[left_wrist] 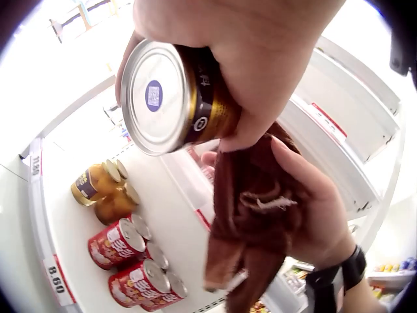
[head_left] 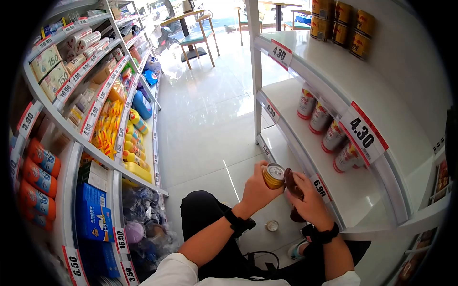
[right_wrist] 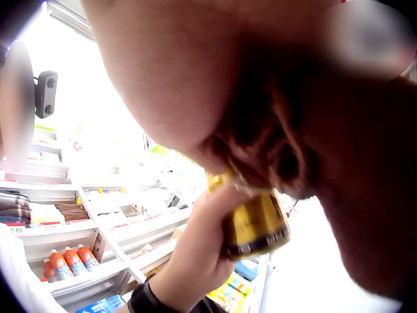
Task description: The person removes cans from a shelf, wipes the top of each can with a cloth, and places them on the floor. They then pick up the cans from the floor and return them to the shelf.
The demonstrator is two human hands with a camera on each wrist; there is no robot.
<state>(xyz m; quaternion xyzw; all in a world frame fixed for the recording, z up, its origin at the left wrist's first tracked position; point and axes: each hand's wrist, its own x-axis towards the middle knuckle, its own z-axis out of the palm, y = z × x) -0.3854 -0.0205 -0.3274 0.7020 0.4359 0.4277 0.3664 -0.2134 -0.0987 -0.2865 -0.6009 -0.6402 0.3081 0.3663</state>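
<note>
My left hand (head_left: 254, 194) grips a gold drink can (head_left: 273, 182), its silver top facing up in the head view. The left wrist view shows the can's pale base (left_wrist: 146, 107) with a round code sticker. Close beside it, my right hand (head_left: 312, 204) holds a bunched brown cloth (left_wrist: 251, 189) between thumb and fingers. The cloth is right at the can's side, and its loose ends hang below the hand. In the right wrist view the gold can (right_wrist: 257, 228) shows beyond the dark folds of cloth.
On the right, a white shelf (head_left: 305, 62) bears gold cans (head_left: 339, 24) above and red-and-white cans (head_left: 320, 118) below. A packed shelf rack (head_left: 90, 143) stands left. Another can (head_left: 272, 225) is on the floor near the person's legs. Chairs (head_left: 198, 38) stand ahead.
</note>
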